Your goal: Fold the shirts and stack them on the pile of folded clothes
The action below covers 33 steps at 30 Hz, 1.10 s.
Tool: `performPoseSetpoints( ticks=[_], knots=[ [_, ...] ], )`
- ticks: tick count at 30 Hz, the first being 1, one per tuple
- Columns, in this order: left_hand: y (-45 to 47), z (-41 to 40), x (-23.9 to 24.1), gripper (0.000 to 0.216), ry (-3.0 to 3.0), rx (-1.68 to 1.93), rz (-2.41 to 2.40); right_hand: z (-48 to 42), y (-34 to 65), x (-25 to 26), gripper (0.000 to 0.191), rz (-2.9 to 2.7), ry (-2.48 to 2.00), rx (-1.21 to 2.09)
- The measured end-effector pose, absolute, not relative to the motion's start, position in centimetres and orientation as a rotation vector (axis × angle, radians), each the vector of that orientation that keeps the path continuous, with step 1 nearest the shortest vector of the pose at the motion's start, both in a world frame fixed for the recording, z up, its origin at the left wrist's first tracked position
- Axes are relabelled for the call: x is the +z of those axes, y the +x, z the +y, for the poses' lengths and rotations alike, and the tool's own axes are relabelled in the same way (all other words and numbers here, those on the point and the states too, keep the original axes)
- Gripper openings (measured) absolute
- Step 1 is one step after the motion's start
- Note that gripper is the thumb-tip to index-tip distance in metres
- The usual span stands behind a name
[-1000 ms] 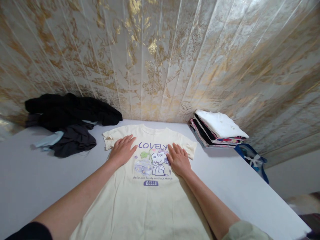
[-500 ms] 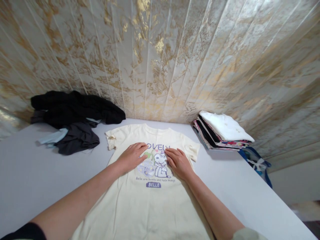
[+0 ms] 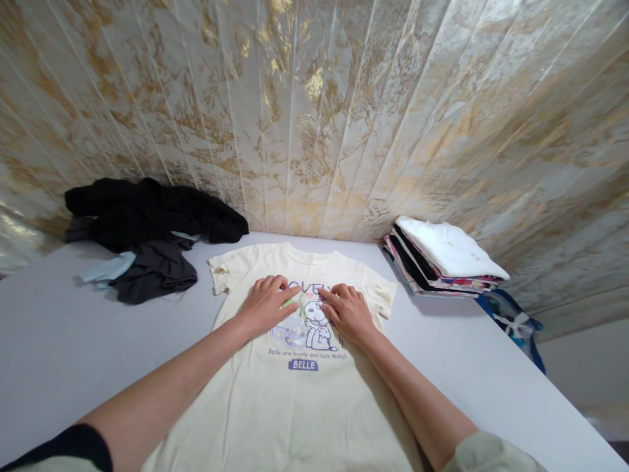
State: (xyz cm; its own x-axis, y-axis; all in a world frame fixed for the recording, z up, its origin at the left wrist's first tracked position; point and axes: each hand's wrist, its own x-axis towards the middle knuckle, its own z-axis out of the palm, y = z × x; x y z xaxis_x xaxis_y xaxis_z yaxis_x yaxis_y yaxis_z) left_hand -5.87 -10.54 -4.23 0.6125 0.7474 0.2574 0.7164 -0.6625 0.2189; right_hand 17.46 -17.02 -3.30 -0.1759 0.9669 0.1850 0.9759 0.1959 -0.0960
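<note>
Our left hand and right hand press on the cream T-shirt, spread flat at the centre of the frame on the bench. The fingers lie together, gripping nothing. If they drag inward, we think the cloth may bunch into wrinkles.

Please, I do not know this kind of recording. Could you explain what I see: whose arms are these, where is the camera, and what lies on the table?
There is no machine: a person wears one camera on the head, looking forward and down, so the two bare arms are their own. The left hand and right hand rest palm down on a cream T-shirt spread on a pale table; neither holds anything. Dark crumpled clothes lie far left, a folded stack far right.
</note>
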Motion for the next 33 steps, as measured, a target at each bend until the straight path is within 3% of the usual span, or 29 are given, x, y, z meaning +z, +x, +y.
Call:
performPoseSetpoints(
  ticks=[16,21,25,33],
  knots=[
    [-7.2,-10.4,-5.7,0.044,2.634,0.572,1.302,-20.2,21.1,-3.2,0.032,-2.088,-1.794,0.047],
    [-7.3,-9.9,-5.6,0.045,2.638,0.574,1.304,-22.1,26.2,-3.5,0.036,-1.542,-2.178,-0.071],
    [-7.4,-10.1,-4.8,0.046,2.612,0.456,1.320,-21.9,26.6,-3.5,0.040,-1.452,-2.398,-0.038],
    [-7.0,-14.6,-5.2,0.052,2.576,0.335,1.473,-20.1,22.1,-3.8,0.017,-1.545,-2.013,0.295]
  ],
)
